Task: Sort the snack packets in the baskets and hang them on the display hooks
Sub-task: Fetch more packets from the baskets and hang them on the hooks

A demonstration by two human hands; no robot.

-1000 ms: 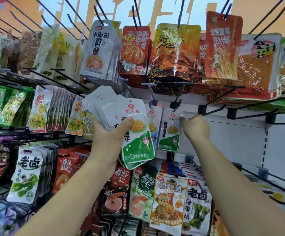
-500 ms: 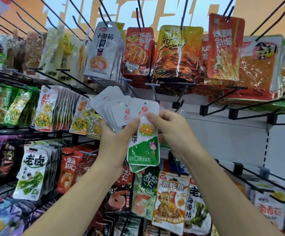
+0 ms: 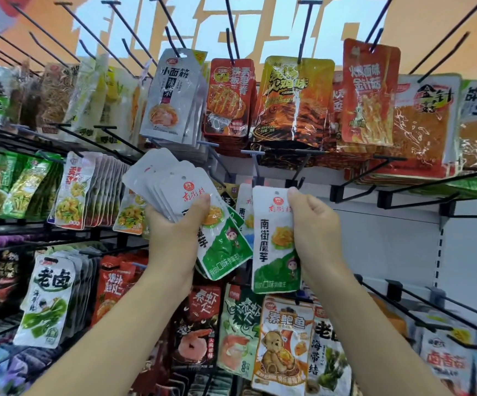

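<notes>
room to move, head view: white back panel [image 3: 388, 252] right of both hands is the open side, w/ long black hooks [image 3: 431, 184] jutting toward the camera above it and more lower down. left side is packed tight w/ hanging rows. a t-bar hook [image 3: 281, 152] sits just above the hands, under the yellow-black packets [image 3: 297, 101]. the bear packet [image 3: 283, 344] hangs just below.

both forearms come up from the bottom edge, wrists bent back, hands about level and near each other. left hand [image 3: 171, 224] grips a fanned stack of packets [image 3: 174, 187], thumb pressed across the front one, fingers curled behind. right hand [image 3: 314, 224] pinches a single packet [image 3: 274, 244] by its upper right edge, beside the hang hole.

single packet: upright, long axis vertical, hole end up, green end down, print facing the camera, in front of same-brand hung packets [image 3: 244, 207]. stack: long axis tilted, hole ends up-left, green ends down-right. the stack's lower corner meets the single packet's left edge; can't tell if they touch.
</notes>
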